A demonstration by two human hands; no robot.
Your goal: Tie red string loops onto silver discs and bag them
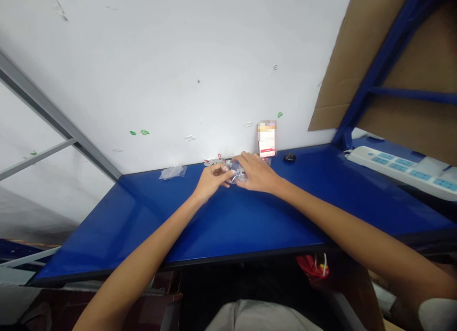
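Observation:
Both hands meet over the back of the blue table (228, 226). Between them is a small clear plastic bag (237, 174), shiny and creased, with something inside that I cannot make out. The fingers and thumb of my left hand (210, 181) are closed on its left side. My right hand (259, 173) curls round its right side from above. Just behind the left fingers, small pale discs (210, 162) with red loops lie near the wall, partly covered by the hands. Further left lies a loose pile of flat clear bags (173, 171).
A phone (267, 143) with a lit screen leans on the white wall (228, 60) behind my right hand. Right of it is a small black object (290, 157). A white power strip (403, 169) lies at the right, beside a blue metal frame (367, 86). A red bag (314, 267) hangs below the table edge.

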